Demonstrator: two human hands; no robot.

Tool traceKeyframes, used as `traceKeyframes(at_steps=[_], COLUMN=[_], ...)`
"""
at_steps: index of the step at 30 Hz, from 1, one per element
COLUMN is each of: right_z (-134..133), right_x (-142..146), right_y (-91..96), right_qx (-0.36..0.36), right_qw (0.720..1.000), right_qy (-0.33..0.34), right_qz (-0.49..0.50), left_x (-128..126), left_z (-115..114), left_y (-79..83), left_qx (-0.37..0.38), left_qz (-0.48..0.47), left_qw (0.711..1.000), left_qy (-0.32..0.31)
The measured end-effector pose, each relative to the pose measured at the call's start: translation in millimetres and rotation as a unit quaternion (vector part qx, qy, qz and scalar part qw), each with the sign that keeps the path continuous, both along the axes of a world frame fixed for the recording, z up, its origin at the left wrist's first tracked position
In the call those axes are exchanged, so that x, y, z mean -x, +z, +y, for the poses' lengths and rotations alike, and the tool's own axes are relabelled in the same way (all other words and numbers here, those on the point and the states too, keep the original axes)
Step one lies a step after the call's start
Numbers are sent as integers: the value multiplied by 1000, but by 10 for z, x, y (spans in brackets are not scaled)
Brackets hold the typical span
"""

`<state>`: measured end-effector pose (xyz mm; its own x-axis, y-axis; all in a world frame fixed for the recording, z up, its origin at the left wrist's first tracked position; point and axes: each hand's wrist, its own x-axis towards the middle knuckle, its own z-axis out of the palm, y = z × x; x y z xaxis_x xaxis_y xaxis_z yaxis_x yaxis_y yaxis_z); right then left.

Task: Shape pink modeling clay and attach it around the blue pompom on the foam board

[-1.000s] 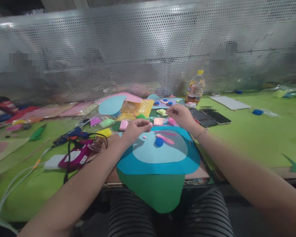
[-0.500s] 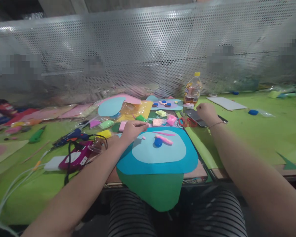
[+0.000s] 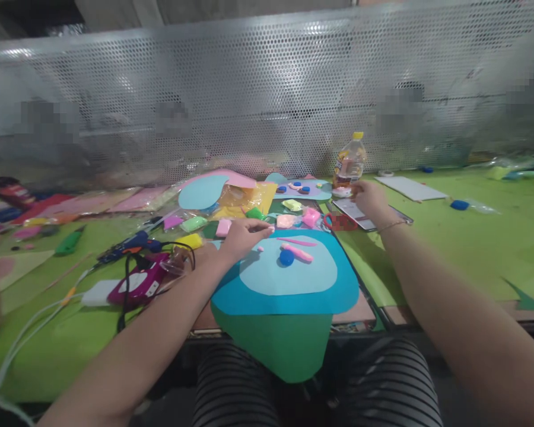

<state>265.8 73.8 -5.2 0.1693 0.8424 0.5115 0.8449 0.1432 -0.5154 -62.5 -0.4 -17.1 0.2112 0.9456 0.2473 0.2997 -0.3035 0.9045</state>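
My left hand hovers over the left back edge of the layered blue paper, its fingertips pinching a tiny pale pink bit of clay. On the light blue top sheet lie a blue clay ball, a pink and white clay strip, a thin pink modelling tool and a small pink ball. My right hand, fingers curled in and seemingly empty, is over a tablet or phone with a bright screen; I cannot tell whether it touches it.
Behind the paper lie several clay packets and a blue cut-out with clay pieces. A bottle stands near the perforated metal screen. A glue gun, cables and a purple device are at left; a white board at right.
The device's screen has turned from dark to bright. My right hand's fingers have shifted slightly over it. My left hand keeps its pinch, and the view has moved a little.
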Motion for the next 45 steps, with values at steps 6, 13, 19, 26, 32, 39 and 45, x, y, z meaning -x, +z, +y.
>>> traceKeyframes(at_steps=[6,13,19,26,32,39,45], right_z=[-226,-757,-800,-878,-850,-838,-858], right_x=[733,1389,1447,1487,1486,1475,1470], right_y=[64,113,23,61,49,34,64], right_qx=[-28,159,245,247,226,227,230], right_qw=[987,845,768,779,801,790,787], right_qy=[136,365,456,467,450,464,460], right_qz=[76,357,378,338,323,332,341], left_x=[-5,7,16,-3,16,9,10], left_z=[-24,-95,-93,-83,-77,-87,-83], left_y=[-33,36,24,4,-8,12,18], left_qx=[-64,-267,-344,-363,-353,-347,-364], left_qz=[21,83,78,92,115,109,102], left_qw=[998,960,936,927,929,932,926], left_qy=[-20,-24,-8,-7,-2,1,-5])
